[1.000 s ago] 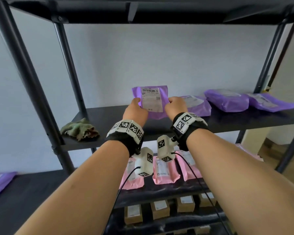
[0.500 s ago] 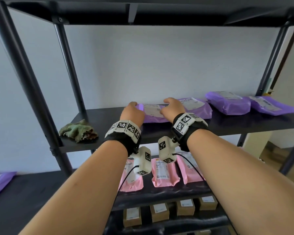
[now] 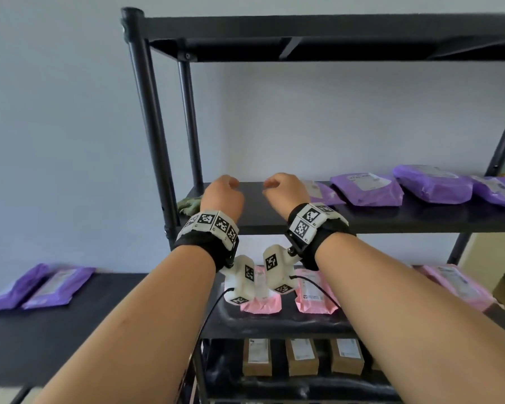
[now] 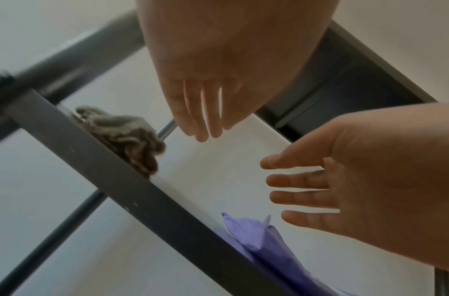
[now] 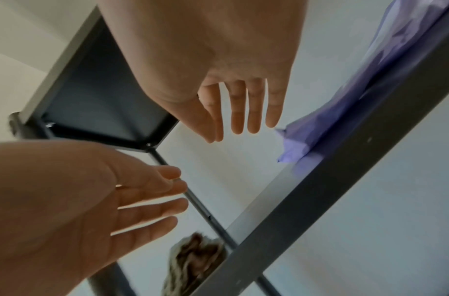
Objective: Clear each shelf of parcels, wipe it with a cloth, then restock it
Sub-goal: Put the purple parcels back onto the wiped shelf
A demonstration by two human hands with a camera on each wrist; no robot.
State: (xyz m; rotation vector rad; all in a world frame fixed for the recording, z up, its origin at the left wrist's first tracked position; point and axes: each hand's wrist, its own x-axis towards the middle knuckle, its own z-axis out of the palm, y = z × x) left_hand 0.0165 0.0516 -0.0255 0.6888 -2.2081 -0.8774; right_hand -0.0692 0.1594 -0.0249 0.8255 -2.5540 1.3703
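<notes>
Presently both hands, left hand (image 3: 222,196) and right hand (image 3: 286,192), hover empty with relaxed fingers over the shelf (image 3: 391,218); purple parcels (image 3: 368,189) lie right, cloth (image 3: 190,206) far left.

I see a black shelf (image 3: 362,221) with a smooth, matt top on dark metal posts (image 3: 152,118) with a slight sheen. The green cloth (image 3: 188,205) looks soft and rumpled. The purple parcels (image 3: 368,189) and pink parcels (image 3: 315,295) are glossy, wrinkled plastic with paper labels. The brown boxes (image 3: 301,357) below look like matt cardboard.
</notes>
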